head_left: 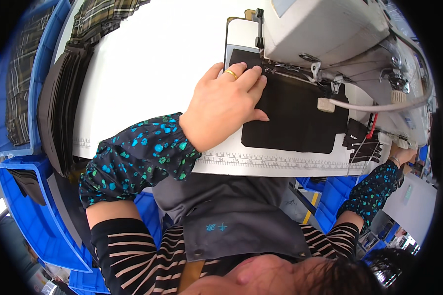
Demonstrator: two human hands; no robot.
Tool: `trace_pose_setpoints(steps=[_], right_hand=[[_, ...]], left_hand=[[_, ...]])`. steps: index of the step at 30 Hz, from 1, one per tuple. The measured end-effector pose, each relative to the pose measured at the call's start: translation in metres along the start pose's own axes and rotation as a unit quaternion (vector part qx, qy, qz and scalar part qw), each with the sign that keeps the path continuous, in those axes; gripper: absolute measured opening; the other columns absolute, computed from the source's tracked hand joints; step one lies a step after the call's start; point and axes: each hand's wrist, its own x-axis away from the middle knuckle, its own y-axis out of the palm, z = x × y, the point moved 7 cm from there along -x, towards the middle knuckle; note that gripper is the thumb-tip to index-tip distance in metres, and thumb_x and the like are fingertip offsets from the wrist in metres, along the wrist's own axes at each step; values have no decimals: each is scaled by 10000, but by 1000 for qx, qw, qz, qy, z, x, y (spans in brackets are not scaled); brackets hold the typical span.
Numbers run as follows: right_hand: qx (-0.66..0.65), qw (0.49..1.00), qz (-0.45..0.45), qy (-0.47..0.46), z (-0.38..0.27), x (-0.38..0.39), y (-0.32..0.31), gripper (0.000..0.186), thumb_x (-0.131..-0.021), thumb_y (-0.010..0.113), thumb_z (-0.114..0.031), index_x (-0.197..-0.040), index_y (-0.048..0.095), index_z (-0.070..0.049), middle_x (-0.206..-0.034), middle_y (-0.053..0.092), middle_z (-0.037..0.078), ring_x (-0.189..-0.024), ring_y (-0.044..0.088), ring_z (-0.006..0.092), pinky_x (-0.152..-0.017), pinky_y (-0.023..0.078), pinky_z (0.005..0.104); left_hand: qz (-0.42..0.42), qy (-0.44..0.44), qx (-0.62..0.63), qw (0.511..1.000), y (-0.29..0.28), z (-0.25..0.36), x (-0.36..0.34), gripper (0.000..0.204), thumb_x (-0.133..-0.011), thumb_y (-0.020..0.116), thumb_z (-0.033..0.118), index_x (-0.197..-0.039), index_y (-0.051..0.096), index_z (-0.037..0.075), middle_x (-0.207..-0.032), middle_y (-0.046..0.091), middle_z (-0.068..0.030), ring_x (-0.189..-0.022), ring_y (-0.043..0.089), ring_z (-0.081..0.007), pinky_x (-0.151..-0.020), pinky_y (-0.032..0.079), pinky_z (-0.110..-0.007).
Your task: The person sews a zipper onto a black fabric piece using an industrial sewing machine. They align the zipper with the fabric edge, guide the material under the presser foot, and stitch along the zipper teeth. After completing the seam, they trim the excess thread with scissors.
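Note:
My left hand (226,103), with a gold ring, lies palm down with its fingers spread. Its fingertips rest on a flat black fabric piece (300,118), close to the needle area of a white sewing machine (330,29). The fabric runs partly under the machine head, which hides some of it. At the machine's far right end is my right hand (402,155), partly covered by the machine. What its fingers do there is hidden. Small black fabric strips (362,145) and a red-handled tool (372,125) lie between the fabric and that hand.
Along the front edge of the white table (133,98) runs a ruler strip (266,162). A thick stack of dark fabric pieces (59,108) stands at the left, with plaid fabric (101,19) behind it. Blue bins (47,221) flank the table's left side.

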Motion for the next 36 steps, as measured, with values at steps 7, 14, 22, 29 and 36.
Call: trace_pose_setpoints(steps=[7, 14, 22, 29, 36], right_hand=[[-162, 987, 14, 6, -25, 29, 21, 362, -1020, 549, -158, -1320, 618, 32, -1239, 697, 163, -1015, 721, 280, -840, 631, 428], [119, 982, -4, -146, 3, 6, 2, 436, -1050, 589, -288, -1369, 565, 8, -1354, 629, 173, -1205, 654, 319, -1030, 549, 472], [52, 974, 162, -149, -68, 63, -46, 355, -1101, 553, -255, -1257, 632, 55, -1294, 704, 180, -1140, 695, 307, -988, 565, 421], [133, 851, 13, -507, -265, 280, 60, 197, -1020, 577, -95, -1098, 716, 20, -1114, 739, 181, -1001, 710, 335, -963, 559, 485], [77, 749, -384, -534, -336, 395, 246, 264, -891, 677, -160, -1121, 734, -43, -1229, 718, 79, -1176, 656, 249, -1083, 484, 439]], left_hand=[[3, 9, 1, 1000, -2, 0, -2, 644, -797, 802, 499, -1284, 730, 83, -1349, 677, -45, -1247, 640, -252, -1054, 512, -417], [9, 13, -5, 1000, -3, 1, -2, 633, -796, 801, 497, -1272, 740, 86, -1282, 693, -55, -1210, 655, -263, -1036, 523, -412], [-1, 17, -30, 999, -3, 2, -3, 645, -789, 795, 518, -1276, 745, 98, -1190, 693, -41, -1155, 668, -245, -1029, 525, -400], [9, 38, -58, 998, -4, 3, -7, 656, -789, 789, 525, -1285, 746, 97, -1284, 715, -45, -1097, 684, -238, -1005, 530, -402], [-9, 28, -59, 998, -3, 1, -9, 655, -788, 796, 523, -1274, 754, 86, -1294, 723, -49, -1093, 691, -243, -1004, 526, -394]])
